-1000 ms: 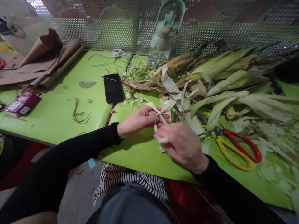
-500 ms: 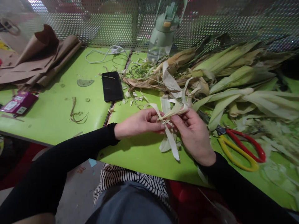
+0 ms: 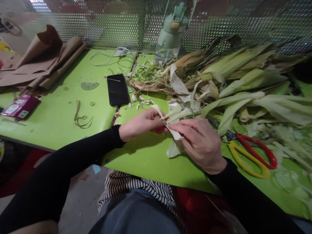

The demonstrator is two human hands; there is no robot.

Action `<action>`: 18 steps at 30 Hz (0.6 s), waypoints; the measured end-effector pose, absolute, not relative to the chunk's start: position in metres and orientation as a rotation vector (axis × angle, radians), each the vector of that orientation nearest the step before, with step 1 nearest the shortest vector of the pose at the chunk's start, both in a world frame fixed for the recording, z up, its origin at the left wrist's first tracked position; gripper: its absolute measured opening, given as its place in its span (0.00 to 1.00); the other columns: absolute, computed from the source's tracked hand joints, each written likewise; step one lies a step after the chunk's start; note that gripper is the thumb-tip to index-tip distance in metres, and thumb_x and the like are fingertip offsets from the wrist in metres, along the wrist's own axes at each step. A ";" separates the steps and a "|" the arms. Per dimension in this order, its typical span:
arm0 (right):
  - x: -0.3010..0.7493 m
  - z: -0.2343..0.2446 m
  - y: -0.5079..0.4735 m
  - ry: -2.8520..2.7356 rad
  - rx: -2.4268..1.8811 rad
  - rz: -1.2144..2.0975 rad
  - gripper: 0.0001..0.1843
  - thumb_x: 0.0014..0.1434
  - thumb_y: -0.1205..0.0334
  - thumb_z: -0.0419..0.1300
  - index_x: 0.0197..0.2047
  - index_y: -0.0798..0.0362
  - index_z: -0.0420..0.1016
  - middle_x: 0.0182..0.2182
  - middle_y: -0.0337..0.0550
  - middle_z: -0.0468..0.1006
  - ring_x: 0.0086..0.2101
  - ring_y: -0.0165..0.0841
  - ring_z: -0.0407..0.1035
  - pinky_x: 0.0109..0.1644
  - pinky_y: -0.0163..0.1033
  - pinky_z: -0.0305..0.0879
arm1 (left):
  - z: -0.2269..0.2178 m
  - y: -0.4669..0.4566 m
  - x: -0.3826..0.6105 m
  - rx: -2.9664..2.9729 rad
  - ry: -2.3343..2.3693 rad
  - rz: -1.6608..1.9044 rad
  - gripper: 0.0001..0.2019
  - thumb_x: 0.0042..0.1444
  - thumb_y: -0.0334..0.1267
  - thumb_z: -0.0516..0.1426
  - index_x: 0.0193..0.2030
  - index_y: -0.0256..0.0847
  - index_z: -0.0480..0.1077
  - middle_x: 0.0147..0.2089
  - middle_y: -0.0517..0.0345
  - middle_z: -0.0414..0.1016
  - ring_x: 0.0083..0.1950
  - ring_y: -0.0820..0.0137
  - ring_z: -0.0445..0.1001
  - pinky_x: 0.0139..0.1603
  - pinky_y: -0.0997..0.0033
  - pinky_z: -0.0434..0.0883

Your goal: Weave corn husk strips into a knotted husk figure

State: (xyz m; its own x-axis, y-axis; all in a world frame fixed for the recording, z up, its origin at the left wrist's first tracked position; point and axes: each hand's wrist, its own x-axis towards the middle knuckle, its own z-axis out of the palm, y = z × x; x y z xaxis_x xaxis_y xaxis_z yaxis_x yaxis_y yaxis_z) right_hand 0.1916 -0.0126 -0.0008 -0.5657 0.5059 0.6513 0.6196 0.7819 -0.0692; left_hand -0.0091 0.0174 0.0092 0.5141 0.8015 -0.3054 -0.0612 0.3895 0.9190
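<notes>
Between my hands are pale corn husk strips (image 3: 175, 113) gathered at a knot-like crossing. My left hand (image 3: 143, 124) pinches the bundle at that crossing from the left. With its fingers closed, my right hand (image 3: 201, 141) grips a strip just right of the crossing; its fingertips partly cover the husk. One pale husk piece (image 3: 173, 150) hangs below the hands, over the green table (image 3: 143, 156). To the right of my right hand lie scissors (image 3: 253, 157) with one red and one yellow handle. Their blade tips are hidden.
A heap of corn husks (image 3: 253, 78) covers the back right. Behind stands a green water bottle (image 3: 169, 37). Left of the hands lie a black phone (image 3: 118, 92), a protractor (image 3: 89, 85), a white cable (image 3: 103, 58), a purple packet (image 3: 20, 106) and brown paper (image 3: 46, 61).
My right hand has turned over, its back now facing up, and its fingers have closed near the crossing. The strip that hung down there is now folded under its fingertips.
</notes>
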 end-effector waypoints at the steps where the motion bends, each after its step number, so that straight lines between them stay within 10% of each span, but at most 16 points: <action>1: 0.192 -0.001 -0.012 -2.286 -0.842 -0.236 0.13 0.63 0.69 0.60 0.49 0.47 0.76 0.40 0.45 0.80 0.39 0.39 0.73 0.43 0.45 0.69 | 0.009 0.016 -0.008 1.100 0.852 0.606 0.02 0.61 0.26 0.57 0.36 0.34 0.69 0.29 0.60 0.75 0.30 0.78 0.74 0.38 0.75 0.71; 18: 0.190 0.006 -0.012 -2.175 -1.056 -0.098 0.07 0.63 0.65 0.60 0.45 0.47 0.70 0.34 0.44 0.79 0.36 0.42 0.72 0.40 0.50 0.63 | 0.006 0.012 -0.009 1.243 0.815 0.583 0.07 0.67 0.33 0.52 0.36 0.34 0.65 0.31 0.56 0.76 0.30 0.77 0.75 0.38 0.74 0.73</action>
State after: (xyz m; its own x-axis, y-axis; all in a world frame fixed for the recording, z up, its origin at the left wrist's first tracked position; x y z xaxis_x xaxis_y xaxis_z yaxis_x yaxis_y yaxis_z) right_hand 0.1900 -0.0120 0.0058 -0.4174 0.6597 0.6249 0.7133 0.6640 -0.2245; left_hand -0.0095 0.0123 0.0063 0.5962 0.7725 -0.2186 0.0428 0.2413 0.9695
